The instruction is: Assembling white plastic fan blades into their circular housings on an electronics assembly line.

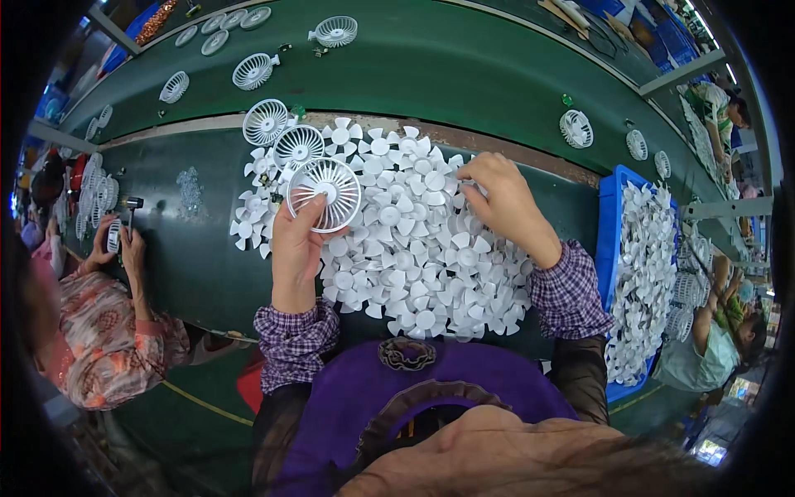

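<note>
My left hand [298, 240] grips a round white fan grille [325, 196] with spokes, its thumb pressed near the hub. Two similar grilles, an upper one [265, 123] and one just below it [299, 147], lie past it at the pile's edge. A wide heap of white fan blades [406, 248] covers the bench before me. Over the heap's far right side is my right hand [507, 199], its fingers bent and drawn together at the blades. What sits between those fingertips is too small to make out.
Beyond the bench runs a green conveyor belt [464, 74] carrying several white fan grilles [252, 72]. At my right stands a blue crate [611, 240] full of fan blades. To the left, a co-worker's hands [124, 248] hold a tool and a white part. Small clear pieces [190, 190] lie nearby.
</note>
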`<act>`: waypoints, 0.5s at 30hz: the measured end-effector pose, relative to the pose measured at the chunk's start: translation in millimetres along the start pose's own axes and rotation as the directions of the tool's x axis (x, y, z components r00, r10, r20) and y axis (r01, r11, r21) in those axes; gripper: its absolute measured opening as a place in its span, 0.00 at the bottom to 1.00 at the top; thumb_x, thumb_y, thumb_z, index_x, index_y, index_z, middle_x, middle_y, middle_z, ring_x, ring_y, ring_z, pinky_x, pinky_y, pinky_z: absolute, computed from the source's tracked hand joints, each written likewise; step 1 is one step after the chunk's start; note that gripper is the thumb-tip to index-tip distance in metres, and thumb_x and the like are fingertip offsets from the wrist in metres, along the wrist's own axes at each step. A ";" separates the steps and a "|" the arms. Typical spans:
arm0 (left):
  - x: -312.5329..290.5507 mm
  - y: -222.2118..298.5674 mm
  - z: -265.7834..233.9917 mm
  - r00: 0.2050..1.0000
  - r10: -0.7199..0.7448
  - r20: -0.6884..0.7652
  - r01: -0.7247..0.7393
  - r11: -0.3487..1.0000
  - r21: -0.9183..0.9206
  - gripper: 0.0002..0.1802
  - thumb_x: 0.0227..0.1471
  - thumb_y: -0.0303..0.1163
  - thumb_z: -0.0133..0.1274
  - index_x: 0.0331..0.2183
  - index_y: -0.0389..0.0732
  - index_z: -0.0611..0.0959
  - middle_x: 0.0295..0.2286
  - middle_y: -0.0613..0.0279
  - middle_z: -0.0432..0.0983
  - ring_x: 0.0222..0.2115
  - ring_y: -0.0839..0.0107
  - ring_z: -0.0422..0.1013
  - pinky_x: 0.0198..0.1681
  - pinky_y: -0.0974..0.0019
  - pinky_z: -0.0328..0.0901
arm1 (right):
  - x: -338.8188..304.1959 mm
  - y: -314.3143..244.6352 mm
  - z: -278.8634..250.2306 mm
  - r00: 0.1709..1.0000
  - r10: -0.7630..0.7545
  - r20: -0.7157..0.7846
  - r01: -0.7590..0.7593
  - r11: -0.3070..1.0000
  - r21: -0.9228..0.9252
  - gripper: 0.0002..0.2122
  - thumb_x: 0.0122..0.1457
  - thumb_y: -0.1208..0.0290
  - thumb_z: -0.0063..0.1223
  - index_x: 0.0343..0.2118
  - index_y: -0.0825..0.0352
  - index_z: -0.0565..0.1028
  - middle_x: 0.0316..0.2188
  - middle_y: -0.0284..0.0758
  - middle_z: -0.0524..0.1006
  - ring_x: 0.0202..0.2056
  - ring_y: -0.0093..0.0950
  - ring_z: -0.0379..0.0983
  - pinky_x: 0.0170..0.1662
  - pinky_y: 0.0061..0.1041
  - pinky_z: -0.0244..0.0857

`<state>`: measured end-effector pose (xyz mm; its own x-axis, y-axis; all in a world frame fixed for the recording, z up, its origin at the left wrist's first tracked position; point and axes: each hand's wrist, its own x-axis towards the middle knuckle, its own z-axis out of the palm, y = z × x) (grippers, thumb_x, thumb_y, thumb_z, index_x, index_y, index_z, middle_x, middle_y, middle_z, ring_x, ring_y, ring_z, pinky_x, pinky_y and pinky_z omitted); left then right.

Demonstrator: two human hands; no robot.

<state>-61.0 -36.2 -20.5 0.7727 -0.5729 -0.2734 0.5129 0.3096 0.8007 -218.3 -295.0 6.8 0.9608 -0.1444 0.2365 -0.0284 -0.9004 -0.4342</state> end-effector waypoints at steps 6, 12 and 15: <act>-17.5 -4.2 6.9 0.998 0.059 -0.022 -0.056 0.992 0.109 0.16 0.53 0.27 0.50 0.44 0.32 0.73 0.35 0.56 0.76 0.33 0.68 0.76 0.31 0.62 0.76 | 16.2 -16.3 13.3 0.994 -0.017 0.106 0.029 0.994 -0.109 0.14 0.47 0.70 0.57 0.38 0.67 0.76 0.33 0.39 0.73 0.39 0.37 0.67 0.42 0.34 0.58; -18.9 -6.6 7.8 0.996 0.034 0.086 -0.039 0.997 0.067 0.20 0.49 0.22 0.49 0.47 0.33 0.71 0.39 0.56 0.75 0.36 0.68 0.75 0.37 0.62 0.74 | 19.4 -21.3 22.4 0.990 0.065 0.122 -0.037 0.975 -0.219 0.16 0.45 0.66 0.58 0.37 0.67 0.76 0.33 0.40 0.74 0.40 0.38 0.67 0.42 0.34 0.57; -20.6 -5.5 15.7 0.989 0.085 0.118 -0.100 0.986 0.132 0.25 0.47 0.22 0.48 0.49 0.32 0.68 0.40 0.56 0.75 0.38 0.69 0.74 0.40 0.64 0.72 | 21.9 -45.9 1.0 1.000 0.001 0.014 0.001 0.989 -0.148 0.15 0.46 0.69 0.58 0.37 0.69 0.75 0.33 0.40 0.73 0.39 0.38 0.67 0.42 0.33 0.58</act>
<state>-85.6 -38.0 -10.8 0.7638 -0.6302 -0.1395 0.3789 0.2628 0.8874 -195.7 -256.4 31.0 0.9646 -0.1396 0.2237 -0.0679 -0.9513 -0.3008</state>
